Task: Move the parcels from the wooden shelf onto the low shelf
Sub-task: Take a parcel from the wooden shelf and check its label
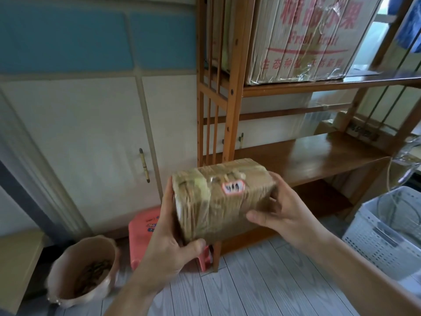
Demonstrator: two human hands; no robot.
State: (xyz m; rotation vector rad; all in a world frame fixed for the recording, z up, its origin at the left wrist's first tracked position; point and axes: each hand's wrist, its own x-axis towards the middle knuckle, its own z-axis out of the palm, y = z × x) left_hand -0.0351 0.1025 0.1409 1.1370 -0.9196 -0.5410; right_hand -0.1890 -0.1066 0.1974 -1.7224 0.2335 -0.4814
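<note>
Item: taped cardboard parcel [222,197], brown, motion-blurred; its small red-edged white label [233,187] carried handwriting too smeared to read. Far side and underside hidden.

Grip: left hand [169,242] clasped the near-left end, thumb across the lower front corner, fingers concealed behind the parcel. Right hand [284,213] clasped the right end, thumb on the front face, fingertips wrapped out of sight.

Position: parcel was held in the air between both hands, in front of the wooden shelf [230,92], above the floor and a pink stool [142,226] partly covered by the left hand.

Also noted: large printed carton [303,39] on the upper board, cut off at top; white basket [387,233] at right, cropped.
</note>
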